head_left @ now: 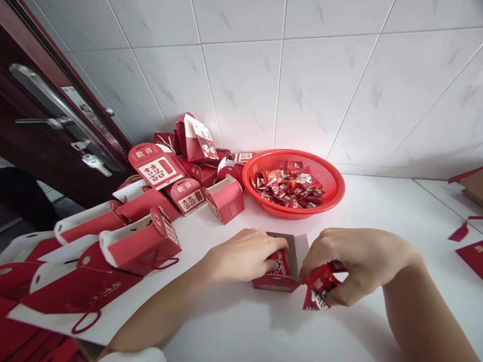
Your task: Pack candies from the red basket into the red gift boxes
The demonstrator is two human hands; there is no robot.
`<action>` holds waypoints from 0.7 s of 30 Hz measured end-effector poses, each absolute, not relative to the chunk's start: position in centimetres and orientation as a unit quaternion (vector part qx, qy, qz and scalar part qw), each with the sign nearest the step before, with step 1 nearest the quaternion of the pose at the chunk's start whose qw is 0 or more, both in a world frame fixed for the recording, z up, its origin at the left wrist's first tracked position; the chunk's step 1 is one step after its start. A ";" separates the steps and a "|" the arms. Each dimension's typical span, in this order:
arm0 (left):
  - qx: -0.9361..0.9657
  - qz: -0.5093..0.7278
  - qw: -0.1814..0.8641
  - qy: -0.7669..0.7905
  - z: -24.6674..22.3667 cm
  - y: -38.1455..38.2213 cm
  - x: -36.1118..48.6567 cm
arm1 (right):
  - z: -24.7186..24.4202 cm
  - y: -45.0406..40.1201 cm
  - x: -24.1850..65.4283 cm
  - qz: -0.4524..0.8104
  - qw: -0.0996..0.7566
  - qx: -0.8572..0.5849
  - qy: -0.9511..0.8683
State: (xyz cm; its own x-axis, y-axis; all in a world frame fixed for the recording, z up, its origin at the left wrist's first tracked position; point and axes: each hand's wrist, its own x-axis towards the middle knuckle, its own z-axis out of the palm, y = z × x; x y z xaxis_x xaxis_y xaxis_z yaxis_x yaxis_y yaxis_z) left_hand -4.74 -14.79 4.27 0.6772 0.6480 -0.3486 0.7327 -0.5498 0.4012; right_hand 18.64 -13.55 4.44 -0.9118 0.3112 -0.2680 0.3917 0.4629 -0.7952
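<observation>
In the head view, an open red gift box (pixel 275 285) stands on the white table. My left hand (pixel 249 254) reaches into it from the left, its fingers curled on a red candy packet (pixel 279 263) inside. Part of that packet and the box's inside are hidden by the fingers. Just right of the box, my right hand (pixel 350 261) is closed on several red wrapped candies (pixel 320 284), which stick out between thumb and fingers. Behind both hands sits a red plastic basket (pixel 337 193) with a heap of wrapped candies (pixel 290 186) in it.
Several red gift boxes, some open-topped like this box (pixel 228 201), crowd the table (pixel 211 332) at left. Behind is a tiled wall (pixel 241 85). A dark red door with a metal handle (pixel 60 120) is at far left. Red card pieces (pixel 471 256) lie at the right edge.
</observation>
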 end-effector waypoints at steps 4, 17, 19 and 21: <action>0.876 -0.043 0.250 0.411 3.5 -14.8 -4.6 | 4.8 -14.1 18.2 -0.453 0.056 0.203 0.866; 0.879 -0.094 0.199 0.423 3.0 -15.6 -4.0 | 5.7 -15.4 17.9 -0.423 0.068 0.198 0.881; 0.878 -0.124 0.186 0.424 3.2 -15.7 -4.0 | 5.7 -15.3 18.0 -0.417 0.068 0.207 0.882; 0.876 -0.148 0.178 0.422 3.5 -15.9 -4.0 | 5.7 -15.0 18.2 -0.419 0.065 0.213 0.880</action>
State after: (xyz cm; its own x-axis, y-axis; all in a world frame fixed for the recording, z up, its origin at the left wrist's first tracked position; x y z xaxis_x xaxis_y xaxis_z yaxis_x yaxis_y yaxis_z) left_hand -3.96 -15.86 3.46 0.5993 0.6876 -0.4098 0.7930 -0.5800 0.1865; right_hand 18.19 -15.05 5.66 -0.9006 0.3205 -0.2937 0.4301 0.5579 -0.7098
